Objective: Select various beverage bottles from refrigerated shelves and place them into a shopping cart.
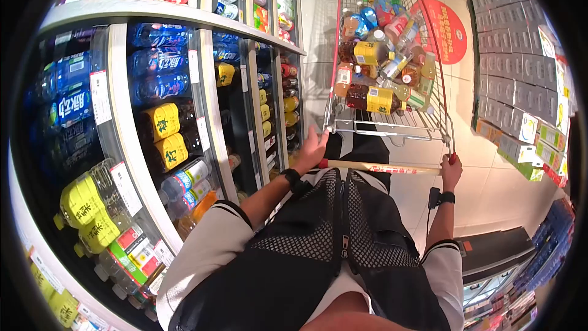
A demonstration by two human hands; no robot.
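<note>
Right fingers (453, 165) grip the shopping cart handle (386, 168); left fingers (314, 140) sit loosely open; heaped bottles (371, 99) partly hide one another.

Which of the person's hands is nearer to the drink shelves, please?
Left. The left hand is beside the drink shelves; the right hand is farther away, on the far end of the cart handle.

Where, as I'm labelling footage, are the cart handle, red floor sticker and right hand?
Cart handle (389, 168), head view, bar's middle.
Red floor sticker (454, 32), head view, right part.
Right hand (452, 173), head view, back.
</note>
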